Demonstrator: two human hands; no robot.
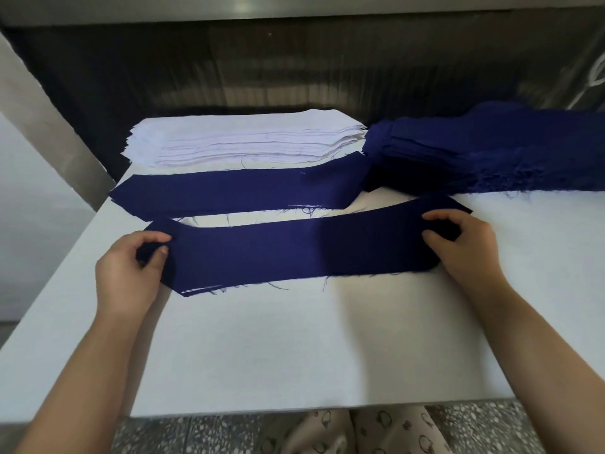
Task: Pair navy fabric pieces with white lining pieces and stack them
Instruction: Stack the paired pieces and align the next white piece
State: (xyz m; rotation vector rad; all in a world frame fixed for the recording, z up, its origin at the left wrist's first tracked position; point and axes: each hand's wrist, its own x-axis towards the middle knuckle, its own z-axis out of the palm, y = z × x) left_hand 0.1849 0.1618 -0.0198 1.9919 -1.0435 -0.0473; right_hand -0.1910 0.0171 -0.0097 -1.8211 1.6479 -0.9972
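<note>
Navy piece [294,253] laid on worktop [294,348], white lining edge [196,291] showing beneath. Pinched at both ends by left hand [131,270] and right hand [465,247], probably to square the pair. Just behind: paired stack [229,191]. Farther back: white lining pile [245,139] beside navy pile [474,158], handy for reaching.

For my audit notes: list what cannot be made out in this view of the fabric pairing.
Head view only.
- Navy stack: right end cut off by the frame edge.
- White lining stack: layer count too fine to tell.
- Held navy piece: its underside hidden by itself; ends partly covered by the left hand and right hand.
</note>
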